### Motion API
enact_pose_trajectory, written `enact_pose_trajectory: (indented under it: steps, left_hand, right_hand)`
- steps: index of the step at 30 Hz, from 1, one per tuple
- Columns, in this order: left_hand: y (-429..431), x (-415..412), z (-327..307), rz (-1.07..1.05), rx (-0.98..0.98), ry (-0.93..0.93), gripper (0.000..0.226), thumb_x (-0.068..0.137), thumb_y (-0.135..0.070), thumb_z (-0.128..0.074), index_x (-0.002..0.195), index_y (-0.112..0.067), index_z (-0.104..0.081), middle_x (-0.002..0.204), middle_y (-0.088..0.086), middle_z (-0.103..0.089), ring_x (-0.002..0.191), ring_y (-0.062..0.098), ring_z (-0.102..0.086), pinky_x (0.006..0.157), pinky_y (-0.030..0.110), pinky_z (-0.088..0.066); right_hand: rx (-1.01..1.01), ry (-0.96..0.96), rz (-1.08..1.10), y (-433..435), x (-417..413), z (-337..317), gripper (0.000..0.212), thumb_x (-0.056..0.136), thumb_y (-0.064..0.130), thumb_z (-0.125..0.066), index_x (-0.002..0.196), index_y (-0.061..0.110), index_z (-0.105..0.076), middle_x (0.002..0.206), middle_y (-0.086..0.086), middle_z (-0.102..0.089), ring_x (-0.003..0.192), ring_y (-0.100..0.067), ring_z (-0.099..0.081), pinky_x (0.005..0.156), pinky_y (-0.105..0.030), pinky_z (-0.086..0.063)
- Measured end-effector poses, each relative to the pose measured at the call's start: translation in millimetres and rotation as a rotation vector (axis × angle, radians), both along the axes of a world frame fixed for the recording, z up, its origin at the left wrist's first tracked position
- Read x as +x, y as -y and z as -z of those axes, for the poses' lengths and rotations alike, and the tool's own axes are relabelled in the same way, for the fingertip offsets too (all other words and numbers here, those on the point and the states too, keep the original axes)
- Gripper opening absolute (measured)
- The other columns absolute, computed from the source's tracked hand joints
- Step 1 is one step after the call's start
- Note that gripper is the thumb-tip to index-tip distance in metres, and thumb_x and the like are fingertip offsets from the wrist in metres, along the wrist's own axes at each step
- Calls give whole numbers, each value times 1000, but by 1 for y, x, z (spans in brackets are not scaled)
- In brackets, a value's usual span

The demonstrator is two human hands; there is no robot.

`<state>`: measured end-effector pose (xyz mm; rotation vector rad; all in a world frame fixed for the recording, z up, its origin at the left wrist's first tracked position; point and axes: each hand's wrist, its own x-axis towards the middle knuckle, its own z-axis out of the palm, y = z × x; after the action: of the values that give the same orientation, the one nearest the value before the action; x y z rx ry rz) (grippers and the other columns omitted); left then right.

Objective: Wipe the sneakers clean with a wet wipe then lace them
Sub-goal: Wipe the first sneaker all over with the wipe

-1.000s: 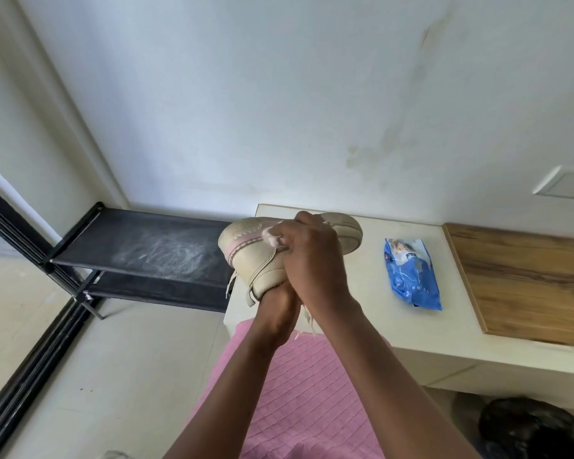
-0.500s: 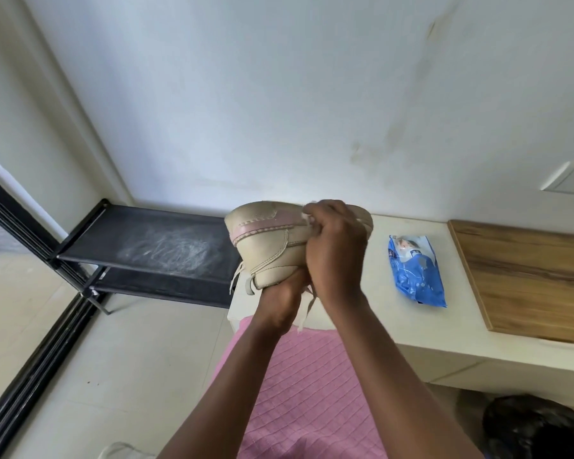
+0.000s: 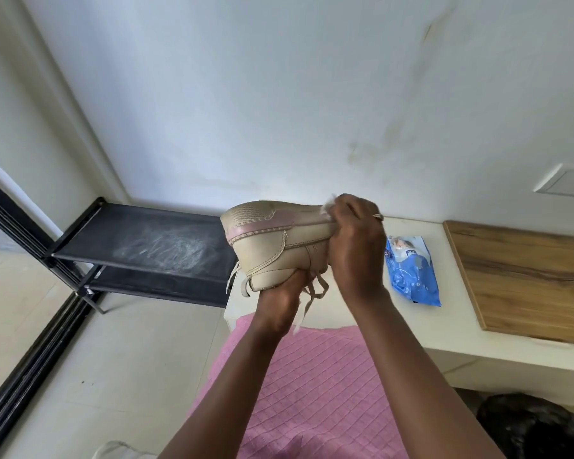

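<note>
A beige sneaker with a pink band is held upside down in the air over the white table's left end, sole up. My left hand grips it from below at the opening, and loose laces hang down beside that hand. My right hand presses a white wet wipe against the sneaker's right end; only a corner of the wipe shows above my fingers. A blue pack of wipes lies on the table just right of my right hand.
The white table stands against the wall, with a wooden board on its right part. A black shoe rack stands to the left on the floor. Pink cloth covers my lap. A dark bag sits at bottom right.
My right hand has slid with the wipe along the sneaker from its left part to its right end. The sneaker has tipped further, showing more of its side.
</note>
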<state>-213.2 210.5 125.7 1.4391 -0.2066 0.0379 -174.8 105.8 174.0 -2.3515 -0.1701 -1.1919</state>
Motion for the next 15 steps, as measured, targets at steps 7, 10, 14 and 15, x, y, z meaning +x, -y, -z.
enact_pose_trajectory:
  steps: [7, 10, 14, 15]
  left_hand:
    - [10, -3, -4, -83, 52, -64, 28, 77, -7, -49, 58, -26, -56, 56, -13, -53, 56, -2, -48, 56, 13, -38]
    - [9, -4, 3, -86, 100, -62, 21, 71, -5, -46, 69, -23, -58, 61, -14, -56, 58, -3, -48, 57, 17, -41]
    - [2, -1, 20, -10, 228, -40, 18, 71, 3, -60, 88, 9, -54, 76, 7, -55, 68, -8, -53, 62, 6, -41]
    - [2, 0, 20, -36, 236, -19, 18, 73, 6, -59, 90, 10, -53, 76, 9, -54, 67, -11, -53, 62, 4, -40]
  right_hand:
    - [212, -193, 111, -20, -5, -5, 34, 60, -20, -57, 74, 8, -69, 74, -6, -70, 66, -28, -65, 56, -24, -42]
    - [276, -137, -23, -39, -18, -13, 34, 59, -17, -54, 76, 8, -70, 73, -5, -70, 65, -23, -66, 58, -22, -46]
    - [254, -22, -172, -61, -30, -7, 36, 72, -9, -42, 84, 9, -70, 89, -2, -71, 83, -12, -64, 73, -21, -49]
    - [293, 1, -186, -67, -33, -5, 35, 80, -6, -42, 91, 13, -70, 97, 3, -69, 90, -5, -61, 77, -16, -45]
